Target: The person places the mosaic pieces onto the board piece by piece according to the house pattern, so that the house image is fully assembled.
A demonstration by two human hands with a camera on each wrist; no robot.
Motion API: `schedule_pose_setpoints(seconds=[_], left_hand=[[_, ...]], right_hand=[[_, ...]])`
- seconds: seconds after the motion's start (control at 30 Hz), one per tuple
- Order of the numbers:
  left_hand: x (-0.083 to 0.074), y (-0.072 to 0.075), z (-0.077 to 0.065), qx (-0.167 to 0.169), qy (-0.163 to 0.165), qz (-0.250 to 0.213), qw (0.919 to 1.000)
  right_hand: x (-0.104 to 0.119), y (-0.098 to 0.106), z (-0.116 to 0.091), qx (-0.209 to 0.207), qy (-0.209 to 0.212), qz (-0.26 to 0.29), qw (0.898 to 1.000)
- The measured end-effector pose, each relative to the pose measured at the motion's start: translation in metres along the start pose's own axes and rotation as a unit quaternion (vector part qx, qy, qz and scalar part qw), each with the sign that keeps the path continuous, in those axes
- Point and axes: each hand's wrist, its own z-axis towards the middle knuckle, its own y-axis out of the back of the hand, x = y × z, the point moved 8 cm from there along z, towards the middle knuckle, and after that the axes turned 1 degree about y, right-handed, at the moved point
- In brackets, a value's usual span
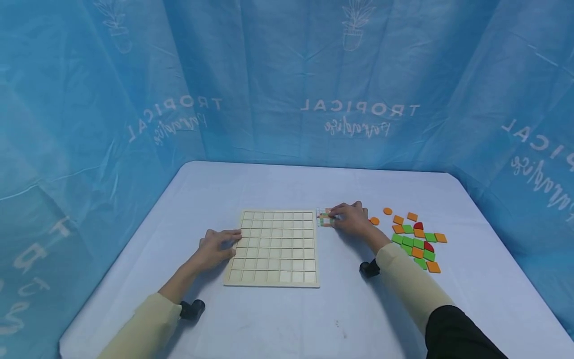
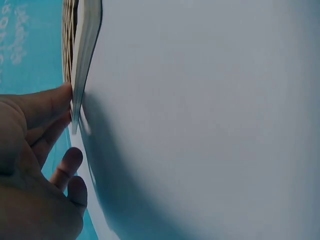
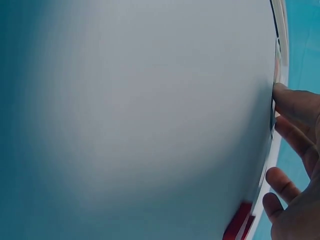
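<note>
A pale wooden grid board (image 1: pixel 273 249) lies flat on the table, its square cells bare. My left hand (image 1: pixel 217 248) touches the board's left edge with its fingertips and thumb. Seen from the left wrist, the fingers (image 2: pixel 47 106) meet the side of the board (image 2: pixel 86 45), and the other fingers stand apart from it. My right hand (image 1: pixel 352 219) rests its fingertips on a small printed card (image 1: pixel 323 218) beside the board's upper right corner. The right wrist view has the card (image 3: pixel 276 70) nearly edge-on under the fingertips (image 3: pixel 287 97); the hand hides its right part in the head view.
To the right lie several loose flat pieces: green tiles (image 1: pixel 407 241), orange tiles (image 1: pixel 433 267), red quarter-round pieces (image 1: pixel 428 247) and orange discs (image 1: pixel 387 211). A white cloth covers the table (image 1: pixel 278 324). Blue printed curtains (image 1: pixel 269 129) stand behind and at both sides.
</note>
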Motion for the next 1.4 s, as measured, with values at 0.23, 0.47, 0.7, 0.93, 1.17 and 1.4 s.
schedule_pose_setpoints(seconds=[0.23, 0.47, 0.7, 0.93, 1.17, 1.4], left_hand=[[-0.020, -0.018, 0.009, -0.004, 0.005, 0.011, 0.9999], [-0.030, -0.031, 0.019, 0.000, 0.023, 0.041, 0.9989], [-0.040, -0.037, 0.024, -0.001, 0.012, 0.048, 0.9988], [-0.049, -0.045, 0.030, -0.001, 0.006, 0.055, 0.9985], [-0.054, -0.051, 0.034, 0.003, 0.011, 0.063, 0.9979], [-0.058, -0.053, 0.035, 0.001, 0.007, 0.064, 0.9979]], right_hand=[[-0.021, 0.009, -0.007, -0.004, -0.004, 0.008, 1.000], [-0.040, 0.020, -0.013, -0.005, -0.011, 0.021, 1.000], [-0.058, 0.025, -0.019, -0.002, -0.022, 0.023, 0.999], [-0.069, 0.028, -0.025, -0.004, -0.028, 0.026, 0.999], [-0.074, 0.029, -0.027, 0.001, -0.050, 0.047, 0.998], [-0.079, 0.031, -0.025, 0.005, -0.049, 0.045, 0.998]])
